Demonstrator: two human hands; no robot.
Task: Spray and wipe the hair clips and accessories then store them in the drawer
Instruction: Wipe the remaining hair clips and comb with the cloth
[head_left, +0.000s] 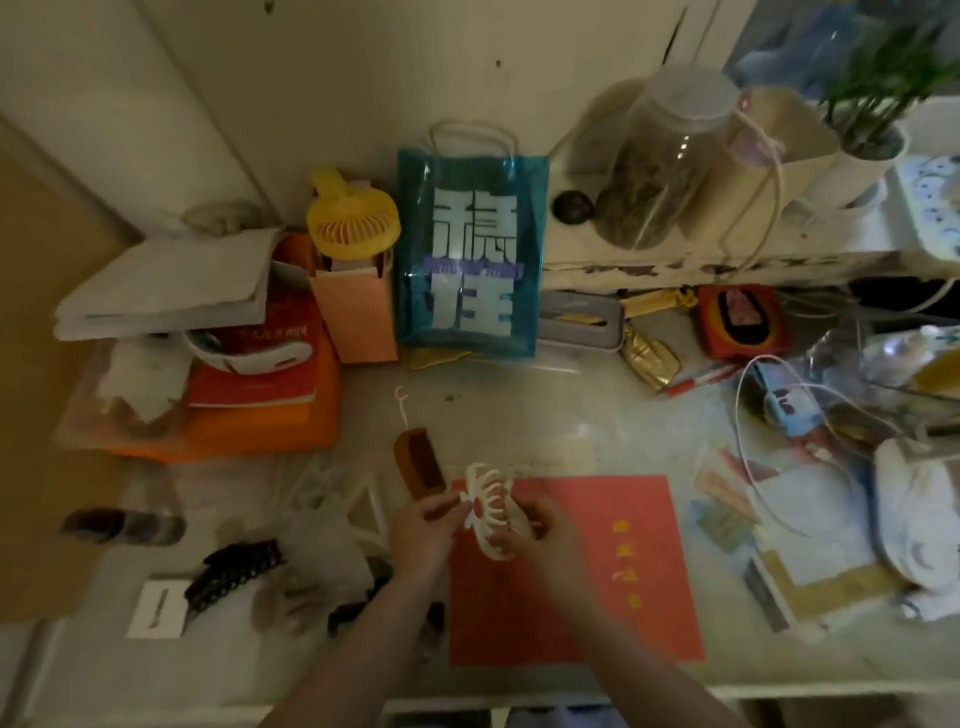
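Observation:
A white claw hair clip is held up over the desk between both hands. My left hand pinches its left side and my right hand grips its right side. A brown wooden comb lies just behind the hands. At the left of the desk a black claw clip lies on its side, with a beige clip and another dark clip near it. Dark round accessories sit further left. No spray bottle or cloth can be made out.
A red folder lies under the hands. A teal bag, a yellow fan, stacked books, a glass jar on a shelf, and white cables crowd the desk. A drawer opening shows at the bottom edge.

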